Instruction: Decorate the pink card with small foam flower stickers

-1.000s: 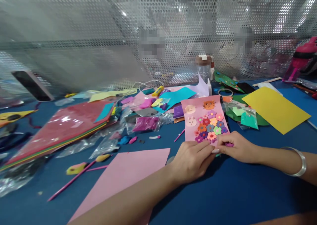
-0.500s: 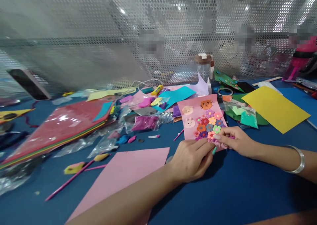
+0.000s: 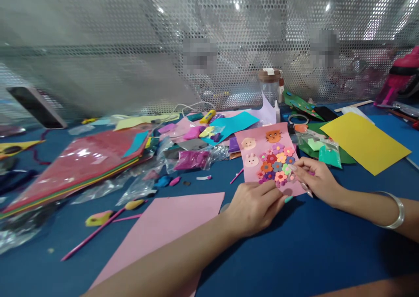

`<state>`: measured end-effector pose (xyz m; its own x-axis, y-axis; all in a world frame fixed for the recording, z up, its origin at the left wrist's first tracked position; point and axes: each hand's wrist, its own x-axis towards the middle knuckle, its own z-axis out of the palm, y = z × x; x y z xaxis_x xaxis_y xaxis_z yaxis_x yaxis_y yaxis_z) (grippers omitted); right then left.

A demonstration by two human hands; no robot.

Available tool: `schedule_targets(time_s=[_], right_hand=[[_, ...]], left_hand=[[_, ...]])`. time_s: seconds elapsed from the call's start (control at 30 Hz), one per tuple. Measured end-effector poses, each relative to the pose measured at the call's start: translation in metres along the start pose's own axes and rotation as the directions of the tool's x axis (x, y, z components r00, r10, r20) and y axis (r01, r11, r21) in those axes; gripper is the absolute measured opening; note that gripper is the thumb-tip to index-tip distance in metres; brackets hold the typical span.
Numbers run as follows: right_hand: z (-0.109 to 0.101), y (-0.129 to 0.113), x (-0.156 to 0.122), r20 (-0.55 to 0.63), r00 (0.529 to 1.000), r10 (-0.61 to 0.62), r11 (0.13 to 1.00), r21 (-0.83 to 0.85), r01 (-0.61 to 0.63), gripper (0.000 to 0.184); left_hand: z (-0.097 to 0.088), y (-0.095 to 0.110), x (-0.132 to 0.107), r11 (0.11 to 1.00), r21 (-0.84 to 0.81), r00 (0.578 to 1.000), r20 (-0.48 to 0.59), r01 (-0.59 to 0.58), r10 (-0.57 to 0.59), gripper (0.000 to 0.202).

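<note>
The step in hand seems to be working on the flower cluster (image 3: 274,168) of a decorated pink sheet (image 3: 250,174), which lies right of centre on the blue table (image 3: 314,249), with three animal faces along its far and left sides. The left hand (image 3: 253,205) is curled over the sheet's near edge, a small teal bit (image 3: 288,199) at its fingertips; whether that is held I cannot tell. The right hand (image 3: 319,181) reaches in from the right, fingertips at the green flower (image 3: 286,168) and near right corner; whether they grip or only press is unclear. The next move likely calls for a steady left hand and light right fingertips, so neighbouring flowers keep their shape.
</note>
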<state>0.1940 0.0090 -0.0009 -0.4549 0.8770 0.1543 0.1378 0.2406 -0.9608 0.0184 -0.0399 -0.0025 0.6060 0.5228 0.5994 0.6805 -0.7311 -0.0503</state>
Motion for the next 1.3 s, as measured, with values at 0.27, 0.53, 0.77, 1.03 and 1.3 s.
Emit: schedule_targets(time_s=[0.27,0.53,0.77,1.03,1.3], right_hand=[[0.0,0.003,0.001,0.029,1.0,0.001,1.0,-0.025,0.0,0.022],[0.001,-0.002,0.0,0.004,0.999,0.045,0.999,0.029,-0.045,0.026],[0.0,-0.003,0.001,-0.046,0.998,-0.052,0.996,-0.079,0.048,0.026],[-0.001,-0.003,-0.001,0.024,0.999,-0.03,0.994,-0.107,0.033,0.033],[-0.003,-0.002,-0.001,0.053,0.997,-0.06,0.983,-0.172,0.068,0.033]], left_hand=[[0.003,0.0,0.0,0.994,0.041,0.994,0.042,0.102,-0.104,0.02],[0.011,-0.005,-0.004,0.987,0.131,0.996,-0.024,0.087,-0.085,0.024],[0.011,-0.007,-0.005,0.992,0.1,0.995,0.062,0.071,-0.078,0.021],[0.008,-0.003,-0.003,0.998,0.055,0.995,0.086,0.037,-0.042,0.024],[0.002,0.0,-0.002,0.998,0.017,0.995,0.086,-0.054,0.053,0.025]])
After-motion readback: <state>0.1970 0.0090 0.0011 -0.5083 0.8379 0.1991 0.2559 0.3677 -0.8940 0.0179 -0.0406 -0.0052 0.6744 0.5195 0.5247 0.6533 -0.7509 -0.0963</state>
